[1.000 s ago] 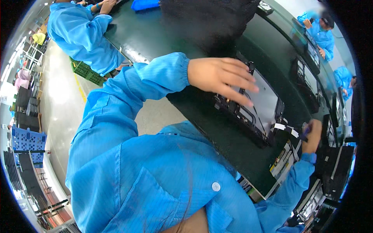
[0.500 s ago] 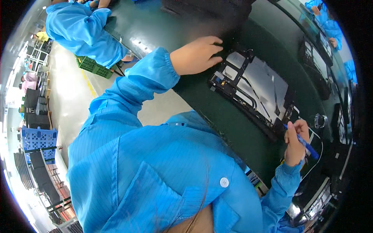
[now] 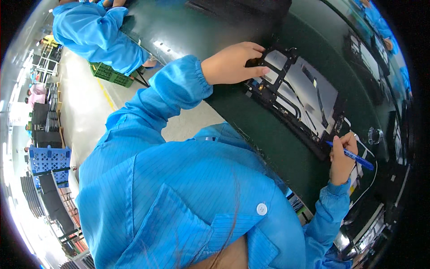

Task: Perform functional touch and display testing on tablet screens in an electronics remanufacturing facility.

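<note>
- The left hand (image 3: 233, 62) reaches far out from its blue sleeve, fingers curled over the near-left corner of the panel (image 3: 298, 96), thumb pressed on the frame, pinning it to the desk (image 3: 251, 130).
- The right hand (image 3: 342, 157) is bent at the wrist, closed around a blue pen (image 3: 351, 154), whose tip meets the panel's right corner.
- The panel lies flat and tilted across the dark green desk: a black frame with a pale grey sheet inside, dark cables and strips running along its near edge.
- A small clear knob (image 3: 374, 134) sits just beyond the pen.
- Another person's blue sleeve (image 3: 96, 33) leans on the desk farther left, with a green crate (image 3: 109, 74) on the floor under it.
</note>
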Demonstrator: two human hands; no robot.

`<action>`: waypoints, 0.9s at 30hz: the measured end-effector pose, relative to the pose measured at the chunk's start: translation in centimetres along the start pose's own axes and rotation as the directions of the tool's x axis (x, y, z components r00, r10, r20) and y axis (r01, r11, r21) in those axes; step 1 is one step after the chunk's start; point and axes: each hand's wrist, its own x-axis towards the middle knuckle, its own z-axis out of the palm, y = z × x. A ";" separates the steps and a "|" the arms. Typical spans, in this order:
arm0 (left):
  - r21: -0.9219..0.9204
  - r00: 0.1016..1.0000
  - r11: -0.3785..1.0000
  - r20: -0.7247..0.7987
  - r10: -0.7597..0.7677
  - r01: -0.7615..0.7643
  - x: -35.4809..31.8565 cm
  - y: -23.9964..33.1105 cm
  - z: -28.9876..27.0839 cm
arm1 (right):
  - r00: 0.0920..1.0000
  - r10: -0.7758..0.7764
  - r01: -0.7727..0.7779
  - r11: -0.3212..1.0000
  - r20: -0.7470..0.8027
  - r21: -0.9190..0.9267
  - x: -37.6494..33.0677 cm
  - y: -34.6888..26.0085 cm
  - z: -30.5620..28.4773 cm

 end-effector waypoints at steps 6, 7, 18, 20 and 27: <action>-0.532 0.972 0.816 0.066 -0.226 0.226 -0.1 1.0 0.6 | 0.999 0.038 -0.037 0.995 -0.011 0.093 -0.1 -0.4 0.3; -0.719 0.971 0.666 0.055 -0.231 0.199 0.1 0.8 1.0 | 0.999 0.044 -0.043 0.991 -0.007 0.125 0.0 -0.6 0.4; -0.984 0.937 -0.096 0.171 -0.303 0.148 9.5 4.1 -0.4 | 0.889 -0.361 0.266 0.908 -0.282 -0.325 6.4 0.5 -9.6; -0.992 0.897 -0.107 0.104 -0.431 0.064 13.1 5.3 0.2 | 0.865 -0.473 0.269 0.720 -0.169 -0.640 7.7 0.2 -10.1; -0.990 0.925 -0.141 0.073 -0.373 0.021 28.4 2.0 6.1 | 0.884 -0.431 0.318 0.265 0.183 -0.910 9.8 0.2 -10.1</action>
